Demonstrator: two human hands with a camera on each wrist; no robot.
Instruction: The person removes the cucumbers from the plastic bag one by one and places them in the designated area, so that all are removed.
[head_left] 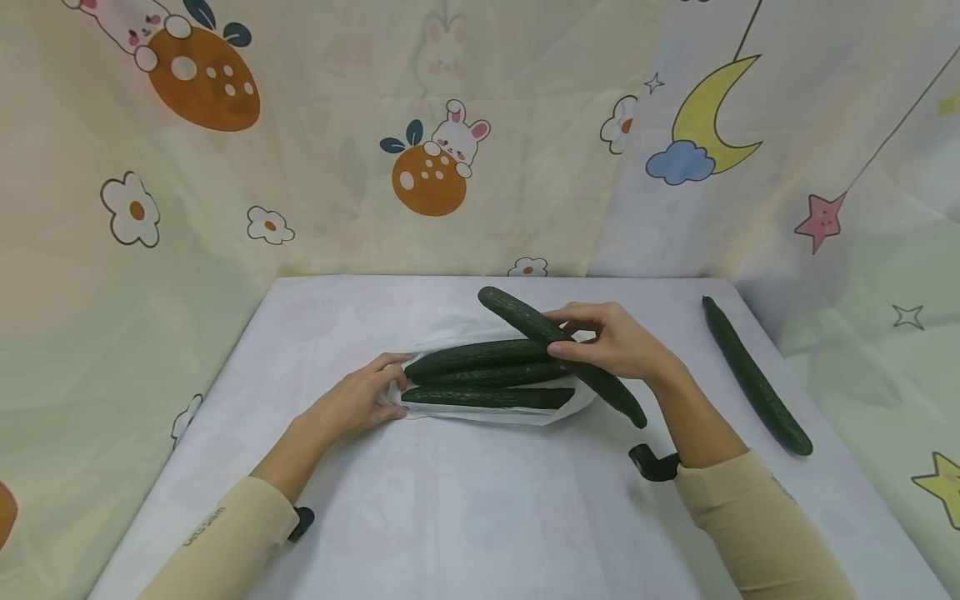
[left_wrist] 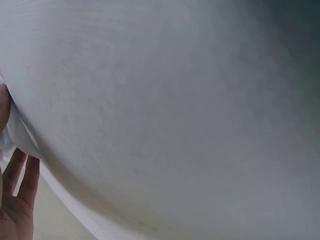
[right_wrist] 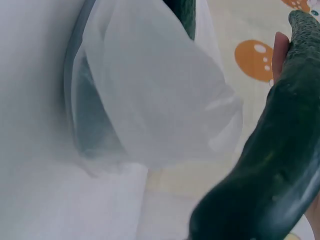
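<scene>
A white plastic bag (head_left: 517,414) lies on its side mid-table, with several dark green cucumbers (head_left: 483,397) side by side in it. At its left end, my left hand (head_left: 367,393) holds the bag, thumb on the near side and fingers on the far side. My right hand (head_left: 618,342) grips another cucumber (head_left: 517,313) by its middle, thumb in front. That cucumber slants over the bag's right part, one end toward the back and the other toward me. The right wrist view shows the held cucumber (right_wrist: 275,160) large beside the translucent bag (right_wrist: 165,90).
One more cucumber (head_left: 753,375) lies slanted along the right side of the white table (head_left: 450,517). Behind the table hangs a printed curtain (head_left: 330,150) that also runs along both sides. Dark wrist straps (head_left: 654,463) show at the sleeves.
</scene>
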